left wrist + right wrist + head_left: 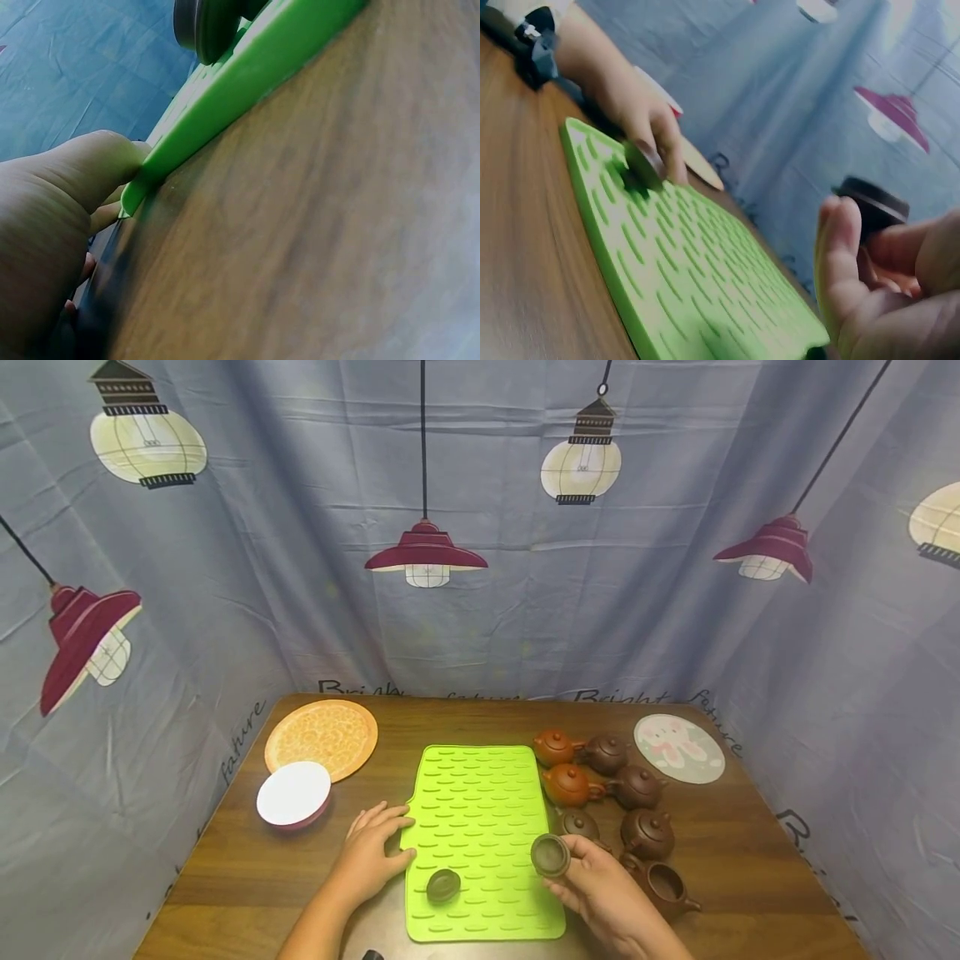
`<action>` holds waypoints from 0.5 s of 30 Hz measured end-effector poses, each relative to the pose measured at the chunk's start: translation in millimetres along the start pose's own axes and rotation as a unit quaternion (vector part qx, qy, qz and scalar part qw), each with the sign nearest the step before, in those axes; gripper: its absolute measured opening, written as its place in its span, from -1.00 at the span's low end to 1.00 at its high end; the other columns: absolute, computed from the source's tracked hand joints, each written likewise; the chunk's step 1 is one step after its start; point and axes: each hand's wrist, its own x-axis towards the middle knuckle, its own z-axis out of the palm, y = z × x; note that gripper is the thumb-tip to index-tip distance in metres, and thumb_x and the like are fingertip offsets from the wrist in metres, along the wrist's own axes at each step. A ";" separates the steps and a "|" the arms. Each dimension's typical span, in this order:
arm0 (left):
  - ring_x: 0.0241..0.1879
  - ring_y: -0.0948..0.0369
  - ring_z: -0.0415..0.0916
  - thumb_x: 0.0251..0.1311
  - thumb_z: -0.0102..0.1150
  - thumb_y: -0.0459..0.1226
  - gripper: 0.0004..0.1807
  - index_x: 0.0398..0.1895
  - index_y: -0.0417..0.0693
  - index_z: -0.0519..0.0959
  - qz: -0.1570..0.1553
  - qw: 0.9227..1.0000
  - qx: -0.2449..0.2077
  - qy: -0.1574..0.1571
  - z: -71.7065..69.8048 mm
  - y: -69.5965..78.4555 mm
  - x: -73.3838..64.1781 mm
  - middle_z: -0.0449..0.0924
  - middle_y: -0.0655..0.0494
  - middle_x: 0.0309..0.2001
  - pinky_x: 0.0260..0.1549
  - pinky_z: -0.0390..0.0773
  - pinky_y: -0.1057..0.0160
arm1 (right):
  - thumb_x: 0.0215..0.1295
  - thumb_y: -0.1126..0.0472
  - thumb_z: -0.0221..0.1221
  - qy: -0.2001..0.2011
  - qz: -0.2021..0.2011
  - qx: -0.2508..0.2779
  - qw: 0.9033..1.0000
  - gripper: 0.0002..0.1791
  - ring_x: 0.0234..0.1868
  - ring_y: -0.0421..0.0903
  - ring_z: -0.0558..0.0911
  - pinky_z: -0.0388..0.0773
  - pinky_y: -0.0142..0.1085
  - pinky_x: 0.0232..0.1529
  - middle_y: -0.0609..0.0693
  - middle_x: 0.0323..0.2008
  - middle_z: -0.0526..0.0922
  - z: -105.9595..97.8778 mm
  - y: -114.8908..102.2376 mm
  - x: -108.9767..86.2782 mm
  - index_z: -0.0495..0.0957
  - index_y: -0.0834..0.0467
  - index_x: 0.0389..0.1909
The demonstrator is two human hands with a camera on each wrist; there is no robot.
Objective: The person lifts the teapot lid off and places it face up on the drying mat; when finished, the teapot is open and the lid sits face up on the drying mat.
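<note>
My right hand (600, 889) is raised over the mat's right edge, pinching a dark brown teapot lid (551, 855) between thumb and fingers. Its hollow, ringed underside faces the head camera. Another dark lid (443, 886) sits tilted on the lime green ridged mat (480, 810), near its front left. My left hand (371, 852) rests at the mat's left edge, fingers spread and thumb touching the rim. Beside the right hand stands a brown teapot (666, 885) with its top uncovered.
Several lidded teapots, two orange ones (568, 785) and dark brown ones (648, 833), crowd the mat's right side. A white-topped bowl (294, 793) overlaps a round orange placemat (322, 739) at left. A round rabbit-patterned mat (679, 748) lies at the back right. Printed curtains (480, 627) enclose the table.
</note>
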 end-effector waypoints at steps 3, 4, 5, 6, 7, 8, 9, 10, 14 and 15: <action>0.60 -0.11 0.13 0.18 0.52 -0.07 -0.47 0.22 0.03 0.66 0.000 1.000 0.001 -0.001 -0.5 0.6 0.4 0.49 0.15 0.45 0.59 -0.14 -0.35 | 0.53 0.07 0.23 0.027 0.003 -0.001 1.000 -0.61 0.01 -0.13 0.60 0.68 -0.35 0.07 0.04 0.08 0.57 10.5 0.1 6.4 0.46 0.25 0.16; 0.60 -0.10 0.13 0.18 0.52 -0.07 -0.47 0.22 0.03 0.65 -0.002 1.000 0.000 -0.002 -0.7 0.7 0.4 0.49 0.15 0.45 0.59 -0.15 -0.35 | 0.52 0.08 0.24 0.033 0.004 -0.004 0.999 -0.61 -0.04 -0.14 0.63 0.70 -0.37 0.02 0.05 0.04 0.61 14.5 1.1 8.3 0.47 0.26 0.16; 0.60 -0.11 0.13 0.18 0.52 -0.07 -0.47 0.22 0.03 0.66 -0.002 1.000 -0.001 -0.002 -0.8 0.7 0.4 0.49 0.14 0.45 0.59 -0.15 -0.35 | 0.51 0.10 0.24 0.040 0.005 -0.012 0.999 -0.62 -0.10 -0.15 0.65 0.71 -0.39 -0.04 0.06 -0.03 0.65 18.7 2.5 10.0 0.47 0.26 0.15; 0.60 -0.11 0.13 0.18 0.52 -0.08 -0.47 0.22 0.03 0.66 -0.003 1.000 -0.001 -0.003 -0.9 0.7 0.4 0.49 0.14 0.45 0.59 -0.15 -0.35 | 0.51 0.12 0.23 0.046 0.006 -0.022 0.999 -0.63 -0.16 -0.17 0.66 0.72 -0.40 -0.10 0.06 -0.08 0.67 22.9 4.5 11.8 0.48 0.27 0.15; 0.60 -0.11 0.13 0.18 0.52 -0.08 -0.47 0.22 0.03 0.66 -0.003 1.000 -0.002 -0.003 -1.1 0.8 0.3 0.49 0.14 0.45 0.59 -0.15 -0.35 | 0.52 0.15 0.22 0.053 0.007 -0.032 0.998 -0.65 -0.21 -0.17 0.68 0.72 -0.41 -0.16 0.07 -0.13 0.69 27.2 6.9 13.3 0.48 0.28 0.16; 0.60 -0.11 0.13 0.18 0.52 -0.08 -0.47 0.22 0.03 0.66 -0.004 1.000 -0.002 -0.003 -1.1 0.7 0.3 0.49 0.14 0.45 0.59 -0.15 -0.35 | 0.51 0.19 0.20 0.060 0.008 -0.045 0.997 -0.66 -0.27 -0.17 0.69 0.73 -0.41 -0.21 0.08 -0.18 0.70 31.6 9.6 14.9 0.49 0.30 0.16; 0.60 -0.10 0.13 0.18 0.52 -0.08 -0.47 0.22 0.03 0.66 -0.004 1.000 -0.001 -0.004 -1.2 0.7 0.4 0.49 0.14 0.45 0.59 -0.15 -0.34 | 0.49 0.24 0.17 0.069 0.010 -0.060 0.996 -0.68 -0.33 -0.17 0.69 0.73 -0.41 -0.28 0.10 -0.24 0.71 35.8 12.5 16.3 0.50 0.31 0.15; 0.60 -0.10 0.13 0.18 0.52 -0.08 -0.47 0.22 0.03 0.66 -0.003 1.000 0.000 -0.004 -1.1 0.6 0.2 0.49 0.14 0.45 0.59 -0.15 -0.34 | 0.48 0.28 0.14 0.076 0.010 -0.077 0.994 -0.68 -0.37 -0.16 0.70 0.73 -0.40 -0.32 0.12 -0.28 0.71 39.6 15.5 17.3 0.50 0.32 0.16; 0.60 -0.11 0.13 0.18 0.52 -0.07 -0.47 0.22 0.04 0.66 -0.002 1.000 0.002 -0.003 -0.3 0.3 0.2 0.49 0.15 0.45 0.59 -0.13 -0.34 | 0.42 0.40 0.04 0.105 0.010 -0.132 0.986 -0.69 -0.46 -0.12 0.68 0.72 -0.35 -0.41 0.16 -0.33 0.68 50.6 25.8 20.9 0.51 0.37 0.12; 0.60 -0.11 0.14 0.18 0.52 -0.07 -0.47 0.22 0.04 0.66 -0.001 1.000 0.003 -0.003 0.0 0.2 0.3 0.49 0.15 0.45 0.59 -0.13 -0.34 | 0.42 0.41 0.02 0.112 0.007 -0.147 0.983 -0.70 -0.47 -0.11 0.68 0.71 -0.34 -0.43 0.16 -0.33 0.67 52.1 27.7 21.6 0.52 0.37 0.10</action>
